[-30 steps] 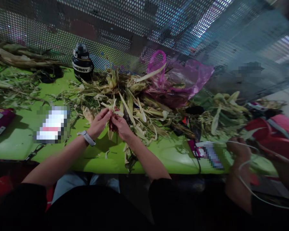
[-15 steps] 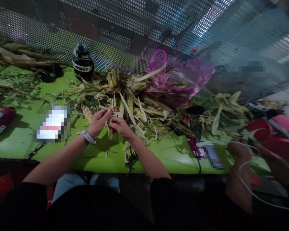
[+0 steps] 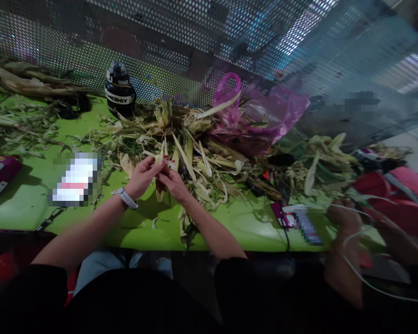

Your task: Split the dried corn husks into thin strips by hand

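Note:
My left hand (image 3: 142, 177), with a white-banded watch (image 3: 127, 198) on its wrist, is closed in a pinch on a pale corn husk (image 3: 159, 158). My right hand (image 3: 174, 184) meets it from the right, its fingers closed on the same husk. The fingertips of both hands nearly touch, and they hide most of what lies between them. Something reddish shows below the fingers, too small to name. Just beyond the hands, a heap of dry corn husks (image 3: 185, 157) and leafy scraps spreads over the green table (image 3: 135, 234).
A black bottle (image 3: 119, 95) stands behind the heap, beside a pink plastic bag (image 3: 261, 125). On the left lie a lit phone (image 3: 75, 178) and a purple device (image 3: 3, 176). Another person's hands (image 3: 346, 215) work at right near red basins (image 3: 404, 213) and a white cable (image 3: 348, 257).
My right hand has shifted slightly up, closer to my left fingertips. More pale husk shows at the left fingers. At right, the other person's hands have moved a little.

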`<move>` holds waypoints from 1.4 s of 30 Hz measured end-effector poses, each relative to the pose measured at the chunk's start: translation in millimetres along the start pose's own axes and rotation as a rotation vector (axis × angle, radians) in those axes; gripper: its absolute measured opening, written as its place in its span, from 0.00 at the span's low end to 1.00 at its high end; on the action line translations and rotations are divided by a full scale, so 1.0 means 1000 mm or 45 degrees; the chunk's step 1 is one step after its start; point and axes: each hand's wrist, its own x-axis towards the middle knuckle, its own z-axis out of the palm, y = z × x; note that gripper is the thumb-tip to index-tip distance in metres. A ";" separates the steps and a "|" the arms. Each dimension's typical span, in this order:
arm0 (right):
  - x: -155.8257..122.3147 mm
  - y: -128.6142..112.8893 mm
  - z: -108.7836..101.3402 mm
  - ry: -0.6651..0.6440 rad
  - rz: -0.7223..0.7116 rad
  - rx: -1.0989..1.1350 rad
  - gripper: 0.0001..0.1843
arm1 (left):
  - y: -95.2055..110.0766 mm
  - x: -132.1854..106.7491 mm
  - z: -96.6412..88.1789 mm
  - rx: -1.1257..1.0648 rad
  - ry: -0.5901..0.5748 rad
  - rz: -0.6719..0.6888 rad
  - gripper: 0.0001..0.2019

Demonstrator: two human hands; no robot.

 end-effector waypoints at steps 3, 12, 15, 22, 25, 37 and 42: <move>0.002 0.004 0.001 0.022 -0.014 0.029 0.26 | -0.002 0.000 -0.001 0.053 -0.007 0.003 0.20; 0.000 0.008 -0.002 -0.131 -0.015 -0.121 0.19 | 0.005 0.003 0.000 0.067 -0.027 -0.016 0.19; 0.001 0.005 -0.010 -0.057 0.012 -0.147 0.18 | 0.011 0.005 -0.003 0.064 0.052 0.074 0.16; 0.009 0.004 -0.032 0.260 0.048 -0.026 0.29 | 0.004 0.007 -0.010 0.205 -0.031 -0.074 0.16; 0.009 0.005 -0.030 0.117 -0.033 -0.131 0.28 | 0.001 0.007 -0.011 0.295 -0.097 -0.067 0.17; 0.008 0.003 -0.035 0.088 -0.105 -0.329 0.22 | 0.021 0.013 -0.024 0.635 -0.136 -0.072 0.24; 0.002 -0.015 -0.044 0.373 -0.417 -0.477 0.13 | 0.015 0.015 -0.028 0.702 -0.474 -0.148 0.14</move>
